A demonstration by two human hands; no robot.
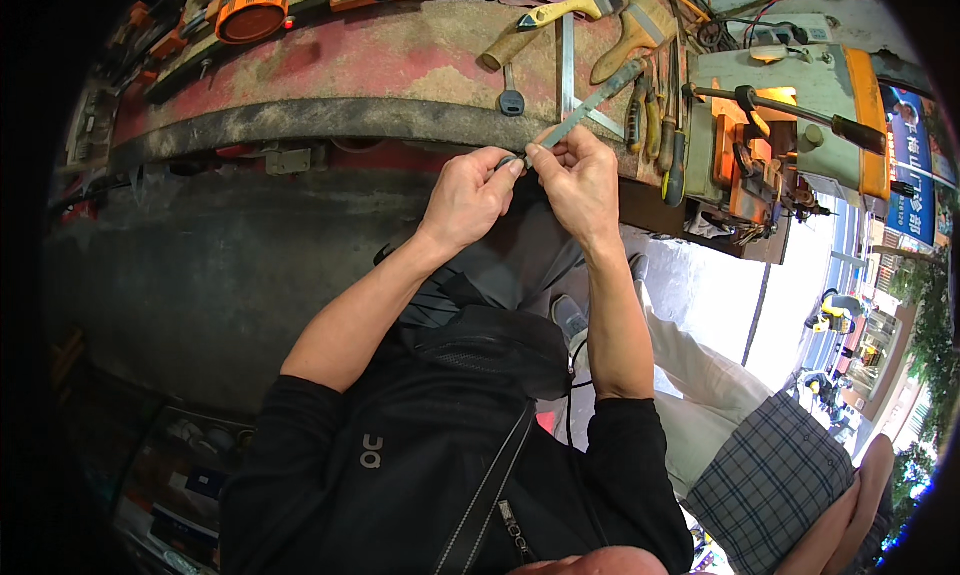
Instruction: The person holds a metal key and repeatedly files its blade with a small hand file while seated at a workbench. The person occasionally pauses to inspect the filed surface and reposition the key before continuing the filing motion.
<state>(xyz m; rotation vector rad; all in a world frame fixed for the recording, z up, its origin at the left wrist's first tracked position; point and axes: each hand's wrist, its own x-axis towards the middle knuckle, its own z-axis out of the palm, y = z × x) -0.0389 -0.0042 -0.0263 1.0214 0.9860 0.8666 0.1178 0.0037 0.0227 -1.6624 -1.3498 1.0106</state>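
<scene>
My left hand (466,199) is closed in a pinch on a small key (508,162) with a dark head, mostly covered by my fingers. Right beside it, my right hand (582,189) grips a flat metal file (598,100), which slants up and right over the bench edge. The file's lower end meets the key between my fingertips. Just beyond my hands, another key (512,102) with a black head lies on the workbench (400,85).
Brushes (634,41), a metal square (567,60) and several handled tools (675,165) lie at the bench's right. A key-cutting machine (750,125) with a long lever stands beyond them. An orange-capped machine (250,15) is at far left. A person in plaid (775,465) stands close at my right.
</scene>
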